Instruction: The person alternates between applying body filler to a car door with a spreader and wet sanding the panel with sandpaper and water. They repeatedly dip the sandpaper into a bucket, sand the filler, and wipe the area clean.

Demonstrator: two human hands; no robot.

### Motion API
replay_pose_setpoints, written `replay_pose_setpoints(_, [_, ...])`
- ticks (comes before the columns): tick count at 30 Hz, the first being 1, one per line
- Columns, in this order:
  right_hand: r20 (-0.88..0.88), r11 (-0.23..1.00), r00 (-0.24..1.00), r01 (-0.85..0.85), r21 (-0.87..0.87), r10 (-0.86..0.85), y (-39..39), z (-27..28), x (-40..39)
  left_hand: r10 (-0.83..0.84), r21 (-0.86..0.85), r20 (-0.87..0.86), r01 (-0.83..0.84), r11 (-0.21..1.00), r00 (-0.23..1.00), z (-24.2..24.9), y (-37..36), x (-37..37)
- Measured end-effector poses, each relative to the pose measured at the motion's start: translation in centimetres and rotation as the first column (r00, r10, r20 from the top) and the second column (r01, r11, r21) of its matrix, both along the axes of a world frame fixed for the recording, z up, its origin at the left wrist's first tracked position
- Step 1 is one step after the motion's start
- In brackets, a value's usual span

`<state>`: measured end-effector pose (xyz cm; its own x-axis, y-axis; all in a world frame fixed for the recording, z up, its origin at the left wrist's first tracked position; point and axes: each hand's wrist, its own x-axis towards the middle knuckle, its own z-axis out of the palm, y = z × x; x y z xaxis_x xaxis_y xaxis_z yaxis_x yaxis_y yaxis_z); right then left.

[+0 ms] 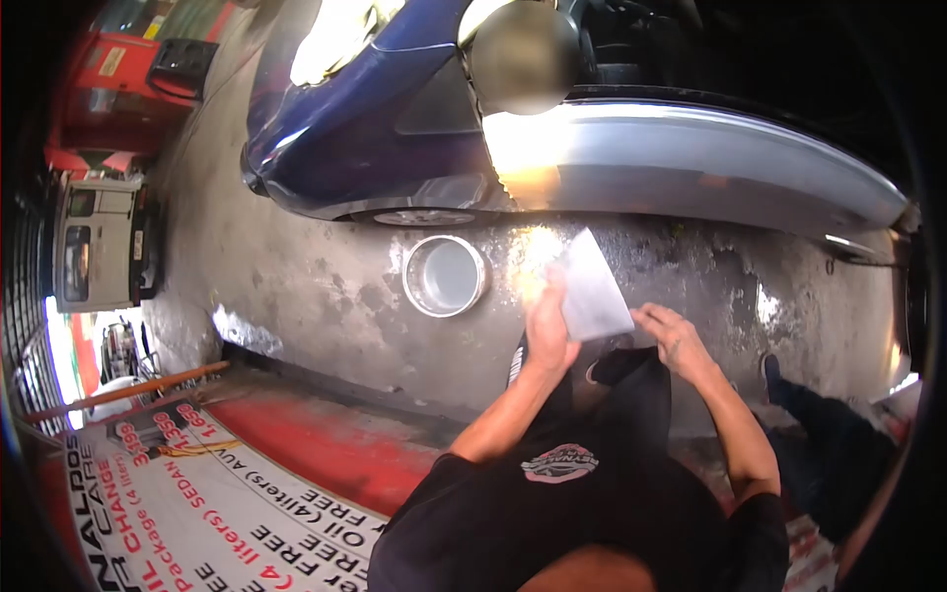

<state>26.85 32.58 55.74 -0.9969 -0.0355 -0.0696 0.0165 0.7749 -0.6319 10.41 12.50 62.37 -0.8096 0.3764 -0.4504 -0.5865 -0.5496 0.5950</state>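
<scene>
A pale grey sheet (594, 291), flat and stiff-looking like sandpaper, is held up in front of my body at a slant. My left hand (548, 321) grips its left edge, thumb along the near side. At the lower right corner of the sheet is my right hand (673, 337), fingers bent together with their tips right at that corner. To the left of my hands, a white bucket (407, 286) with cloudy water stands on the concrete floor (316, 286).
Beyond the bucket is a dark blue car (395, 128) with a bare grey side panel (691, 148). A person's leg (819, 424) in dark trousers shows at right. A printed price banner (247, 513) lies lower left. A white van (94, 247) and a red vehicle (109, 84) stand at far left.
</scene>
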Motion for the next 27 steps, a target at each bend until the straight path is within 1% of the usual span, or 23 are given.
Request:
replay_pose_setpoints(1, [0.013, 1.000, 1.000, 0.004, -0.004, -0.004, -1.2, 2.8, -0.3, 0.123, -0.006, -0.132, -0.124, 0.992, 0.984, 2.8, -0.8, -0.7])
replay_pose_setpoints(2, [-0.067, 0.984, 0.983, 0.164, -0.073, -0.169, -2.3, 5.7, -1.4, 0.115, -0.080, -0.315, -0.147, 0.986, 0.942, 2.7, -2.4, -1.6])
replay_pose_setpoints(3, [-0.133, 0.935, 0.931, 0.321, -0.151, -0.341, -3.6, 8.7, -2.7, 0.079, -0.150, -0.486, -0.173, 0.973, 0.870, 2.3, -3.9, -2.5])
replay_pose_setpoints(4, [-0.120, 0.912, 0.914, 0.362, -0.196, -0.388, -4.7, 11.8, -4.1, 0.067, -0.158, -0.474, -0.160, 0.974, 0.878, 3.2, -4.8, -3.3])
replay_pose_setpoints(5, [-0.102, 0.883, 0.894, 0.404, -0.237, -0.436, -6.1, 14.4, -5.3, 0.048, -0.113, -0.544, -0.129, 0.985, 0.837, 4.0, -5.7, -3.7])
replay_pose_setpoints(6, [-0.201, 0.913, 0.899, 0.348, -0.214, -0.390, -7.5, 16.0, -6.6, 0.034, -0.064, -0.616, -0.093, 0.994, 0.787, 4.5, -6.1, -3.9])
replay_pose_setpoints(7, [-0.297, 0.939, 0.894, 0.292, -0.184, -0.336, -9.0, 17.1, -7.5, 0.020, -0.069, -0.606, -0.078, 0.995, 0.795, 4.9, -6.4, -3.6])
replay_pose_setpoints(9, [-0.414, 0.969, 0.878, 0.196, -0.149, -0.241, -12.4, 17.9, -8.3, 0.104, 0.032, -0.589, -0.106, 0.994, 0.801, 5.9, -6.8, -3.3])
replay_pose_setpoints(10, [-0.393, 0.964, 0.888, 0.165, -0.210, -0.238, -14.2, 18.9, -8.6, 0.098, 0.031, -0.592, -0.099, 0.995, 0.800, 6.8, -7.0, -2.7])
replay_pose_setpoints(11, [-0.369, 0.953, 0.900, 0.132, -0.273, -0.230, -16.0, 19.9, -8.6, 0.100, -0.063, -0.672, -0.191, 0.979, 0.733, 7.8, -7.3, -1.8])
replay_pose_setpoints(12, [-0.375, 0.954, 0.898, 0.131, -0.271, -0.230, -17.3, 20.2, -8.8, 0.093, -0.138, -0.750, -0.293, 0.946, 0.655, 8.8, -7.3, -1.2])
replay_pose_setpoints(13, [-0.434, 0.950, 0.868, 0.124, -0.285, -0.243, -18.7, 20.1, -8.9, 0.097, -0.133, -0.754, -0.296, 0.946, 0.650, 9.8, -7.5, -0.6])
replay_pose_setpoints(14, [-0.486, 0.947, 0.836, 0.113, -0.301, -0.254, -19.7, 20.1, -8.5, 0.151, -0.100, -0.688, -0.299, 0.949, 0.709, 10.8, -7.9, 0.3])
replay_pose_setpoints(15, [-0.491, 0.948, 0.835, 0.105, -0.300, -0.247, -20.1, 20.1, -8.2, 0.202, -0.066, -0.617, -0.306, 0.950, 0.760, 11.7, -8.0, 1.0])
replay_pose_setpoints(16, [-0.521, 0.959, 0.826, 0.078, -0.271, -0.214, -20.5, 20.2, -7.9, 0.210, -0.064, -0.621, -0.316, 0.947, 0.755, 12.6, -8.3, 1.4])
replay_pose_setpoints(18, [-0.549, 0.968, 0.817, 0.041, -0.247, -0.175, -20.8, 20.2, -7.1, 0.319, -0.015, -0.428, -0.359, 0.933, 0.846, 13.8, -9.2, 2.2])
replay_pose_setpoints(20, [-0.628, 0.995, 0.777, -0.009, -0.094, -0.052, -20.4, 20.0, -6.4, 0.339, -0.012, -0.409, -0.376, 0.926, 0.847, 13.5, -10.0, 3.4])
replay_pose_setpoints(22, [-0.609, 0.993, 0.793, -0.050, -0.109, -0.027, -20.1, 19.5, -5.6, 0.355, -0.014, -0.392, -0.391, 0.920, 0.849, 13.3, -10.8, 4.4])
replay_pose_setpoints(24, [-0.593, 0.990, 0.805, -0.084, -0.115, 0.000, -19.6, 19.0, -4.9, 0.436, 0.016, -0.347, -0.459, 0.888, 0.831, 13.2, -11.0, 5.2])
replay_pose_setpoints(25, [-0.590, 0.988, 0.807, -0.108, -0.111, 0.022, -19.3, 18.7, -4.6, 0.440, 0.016, -0.346, -0.464, 0.886, 0.829, 13.3, -11.1, 5.7])
replay_pose_setpoints(27, [-0.584, 0.983, 0.810, -0.152, -0.108, 0.061, -19.0, 18.5, -4.1, 0.471, -0.041, -0.289, -0.502, 0.864, 0.833, 13.6, -11.9, 6.9])
